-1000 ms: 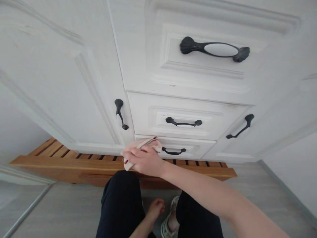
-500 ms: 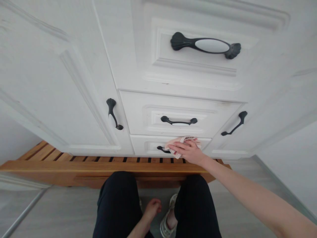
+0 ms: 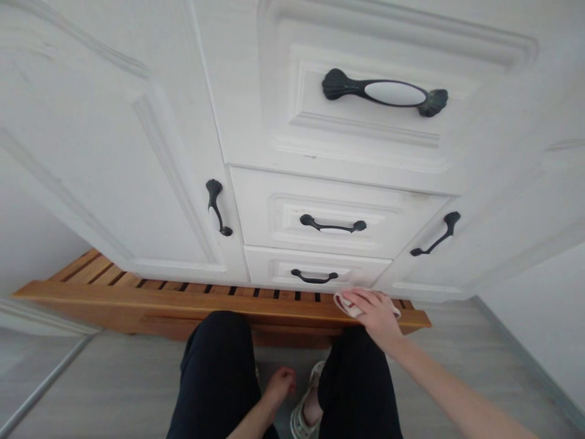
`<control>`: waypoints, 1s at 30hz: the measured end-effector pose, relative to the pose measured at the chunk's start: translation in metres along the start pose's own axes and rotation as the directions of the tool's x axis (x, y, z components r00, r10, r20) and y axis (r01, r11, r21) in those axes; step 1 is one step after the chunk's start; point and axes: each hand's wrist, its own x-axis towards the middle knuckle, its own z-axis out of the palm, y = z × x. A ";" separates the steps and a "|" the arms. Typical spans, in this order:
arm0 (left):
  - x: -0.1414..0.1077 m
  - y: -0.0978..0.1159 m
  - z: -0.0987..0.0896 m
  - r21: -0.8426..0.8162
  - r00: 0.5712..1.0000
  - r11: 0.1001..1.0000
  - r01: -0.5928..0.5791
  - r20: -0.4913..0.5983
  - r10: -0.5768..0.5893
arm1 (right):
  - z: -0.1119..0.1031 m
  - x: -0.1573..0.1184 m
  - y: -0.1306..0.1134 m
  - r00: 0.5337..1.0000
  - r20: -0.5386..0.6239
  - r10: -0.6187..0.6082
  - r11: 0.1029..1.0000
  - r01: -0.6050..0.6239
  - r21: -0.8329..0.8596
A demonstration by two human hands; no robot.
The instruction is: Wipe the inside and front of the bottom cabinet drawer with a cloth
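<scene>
in the head view, the right hand point(image 3: 381, 320) is curling partly closed over a pale pink cloth point(image 3: 348, 306), gripping it at the front rail of the slatted wooden bench point(image 3: 183, 300), just below the right end of the bottom drawer point(image 3: 265, 268). the left hand point(image 3: 281, 385) is hanging between the knees, fingers loosely bent, with no object showing in it. a wiping stroke seems to be in hand; the next move is probably calling for light, even pressure and a cloth bunched securely under the fingers.
</scene>
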 end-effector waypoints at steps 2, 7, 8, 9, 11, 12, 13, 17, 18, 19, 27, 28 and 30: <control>0.002 -0.002 0.000 0.020 1.000 1.000 0.006 -0.009 -0.006 | 0.006 0.044 -0.046 0.990 -0.069 -0.124 0.990 0.128 0.060; 0.007 -0.006 -0.009 0.047 0.999 0.999 0.010 -0.031 -0.009 | 0.040 0.168 -0.122 0.944 -0.200 -0.264 0.943 0.296 0.154; 0.008 -0.006 -0.011 0.045 0.999 0.999 0.013 -0.032 -0.012 | 0.050 0.183 -0.127 0.945 -0.187 -0.267 0.945 0.295 0.143; 0.009 -0.006 -0.013 0.042 0.999 0.999 0.017 -0.032 -0.016 | 0.060 0.192 -0.129 0.947 -0.160 -0.278 0.946 0.299 0.125; 0.011 -0.005 -0.013 0.041 0.999 0.998 0.038 -0.039 -0.036 | 0.079 0.192 -0.127 0.947 -0.103 -0.304 0.946 0.313 0.088; 0.012 -0.005 -0.013 0.043 0.998 0.998 0.050 -0.044 -0.049 | 0.087 0.185 -0.124 0.946 -0.078 -0.315 0.944 0.320 0.073; 0.013 -0.005 -0.012 0.047 0.997 0.997 0.061 -0.047 -0.059 | 0.093 0.176 -0.120 0.947 -0.057 -0.317 0.945 0.321 0.062; 0.013 -0.006 -0.007 0.058 0.998 0.996 0.063 -0.030 -0.061 | 0.103 0.139 -0.110 0.963 -0.028 -0.268 0.963 0.269 0.032; 0.013 -0.006 -0.007 0.061 0.998 0.996 0.058 -0.022 -0.057 | 0.103 0.135 -0.110 0.965 -0.026 -0.259 0.965 0.260 0.024; 0.012 -0.006 -0.007 0.065 0.998 0.996 0.055 -0.017 -0.054 | 0.104 0.133 -0.111 0.967 -0.026 -0.253 0.967 0.253 0.015; 0.013 -0.005 -0.009 0.066 0.999 0.997 0.037 -0.025 -0.036 | 0.109 0.105 -0.106 0.977 -0.043 -0.208 0.976 0.204 -0.078; 0.012 -0.004 -0.009 0.064 0.999 0.997 0.039 -0.021 -0.038 | 0.108 0.097 -0.098 0.975 -0.041 -0.219 0.973 0.215 -0.079; 0.009 -0.003 -0.008 0.067 0.999 0.997 0.049 -0.013 -0.049 | 0.103 0.078 -0.076 0.971 -0.033 -0.239 0.969 0.236 -0.077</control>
